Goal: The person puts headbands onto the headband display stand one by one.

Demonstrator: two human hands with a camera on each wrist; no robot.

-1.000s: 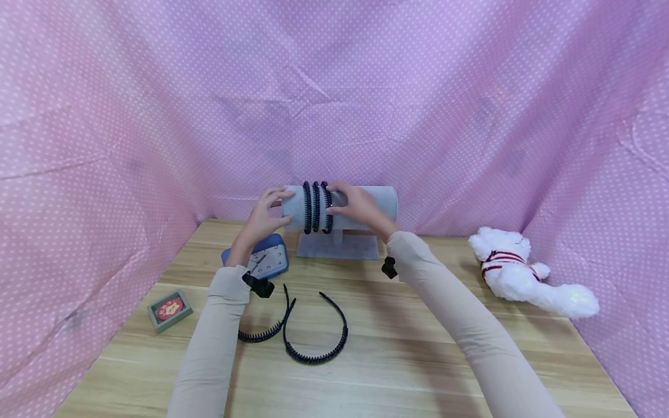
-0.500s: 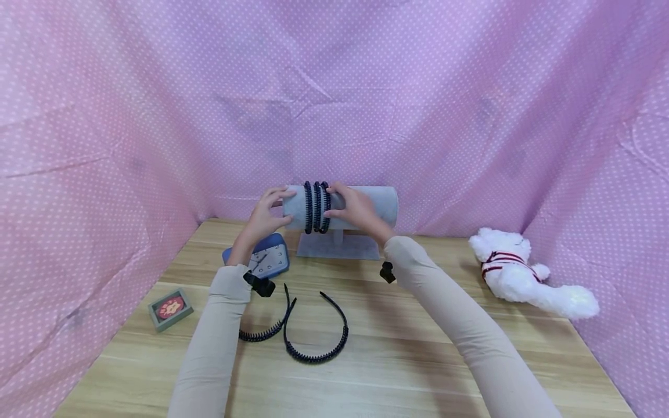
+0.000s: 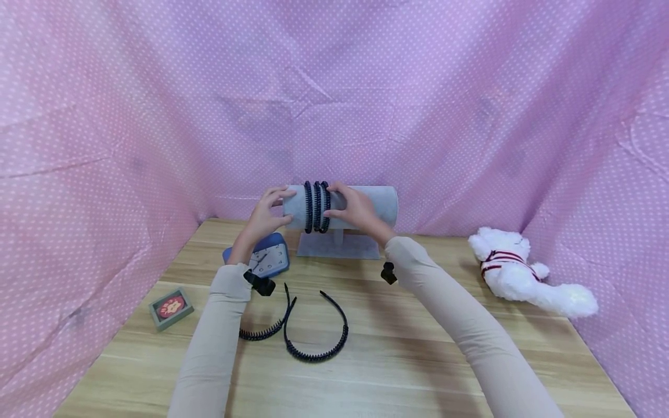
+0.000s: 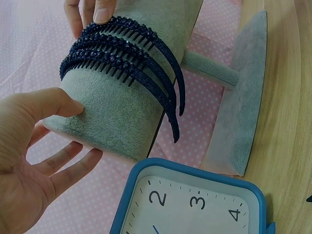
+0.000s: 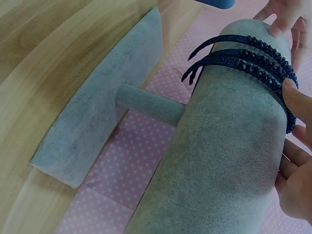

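Observation:
A grey velvety T-bar display stand (image 3: 373, 204) at the back of the table carries three dark beaded, toothed headbands, side by side on its left half. My left hand (image 3: 261, 219) holds the roll's left end; in the left wrist view its thumb (image 4: 68, 105) rests on the velvet and the other fingers are at the end's edge. My right hand (image 3: 359, 210) grips the rightmost headband (image 5: 258, 73), thumb and fingers spread around the roll. The headband tips (image 4: 176, 134) hang free on the near side. Part of the right hand is outside the right wrist view.
Two more dark headbands lie on the table: one whole (image 3: 316, 355), one (image 3: 261, 335) partly behind the left forearm. A blue clock (image 3: 274, 264) sits below the left hand. A small framed paw picture (image 3: 171, 307) lies left, a white plush toy (image 3: 514, 273) right.
The rightmost headband has slid slightly left along the roll with my right hand, closer to the other two. Over the last half second hardly anything moves. The left hand stays put.

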